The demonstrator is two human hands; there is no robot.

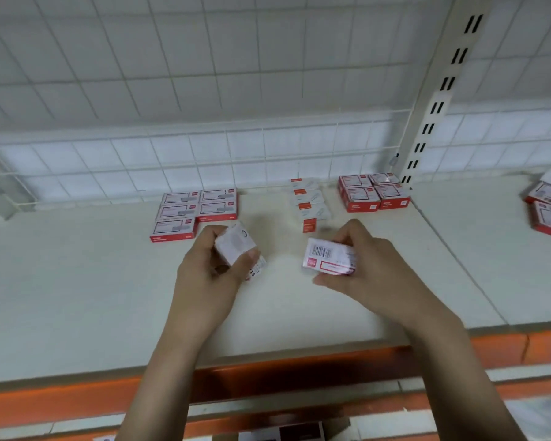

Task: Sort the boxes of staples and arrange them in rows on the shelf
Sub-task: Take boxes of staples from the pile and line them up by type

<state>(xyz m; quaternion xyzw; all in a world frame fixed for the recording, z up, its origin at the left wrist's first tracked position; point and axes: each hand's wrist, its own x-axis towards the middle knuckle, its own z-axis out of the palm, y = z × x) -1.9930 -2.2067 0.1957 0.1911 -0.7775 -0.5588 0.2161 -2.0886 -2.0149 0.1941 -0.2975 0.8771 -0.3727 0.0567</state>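
My left hand (210,268) grips a small stack of white staple boxes (236,246) above the middle of the white shelf (77,297). My right hand (360,265) holds a white-and-red staple box (328,257) with its barcode side up. Behind the left hand lies a group of red-edged boxes (194,211) in two rows. A single row of narrow white boxes with red ends (307,202) runs back from the right hand. A block of red boxes (372,192) sits at the back right.
A slotted upright post (439,100) stands at the back right, with a wire grid (204,90) behind the shelf. More red boxes (549,202) lie loose on the neighbouring shelf to the right. An orange front rail (77,399) edges the shelf.
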